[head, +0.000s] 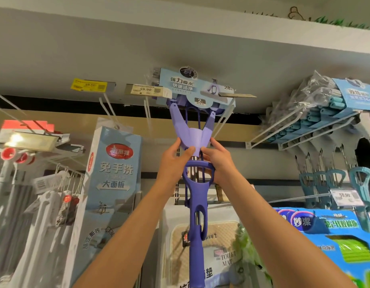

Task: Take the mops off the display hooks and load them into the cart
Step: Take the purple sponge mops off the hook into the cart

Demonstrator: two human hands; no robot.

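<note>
Fingers (185, 151) of the left hand (173, 163) are curling round the lilac cone of the purple mop (195, 183) from the left, thumb lying over the collar. Right hand (219, 161) is gripping the same cone from the right, its lower fingers wrapping the rim of the darker purple squeeze handle just below. Both arms are reaching up from the bottom edge.

Mop is hanging upright, centre of view, head up at a white display hook (223, 118) under the grey shelf (180, 48); its blue label card (192, 86) is covering the sponge head, and whether the head is resting on the hook is hard to tell. Metal shaft is running down through the handle to the bottom edge.

Price tag (145, 89) reading 59.90 is sitting just left of the card, a yellow tag (89, 85) further left. Teal mops (317, 121) are hanging in a row on hooks at right. Tall boxed flat mop (111, 179) is hanging at left, a bagged toilet mat (202, 242) behind the shaft, a blue carton (334, 227) at lower right.
</note>
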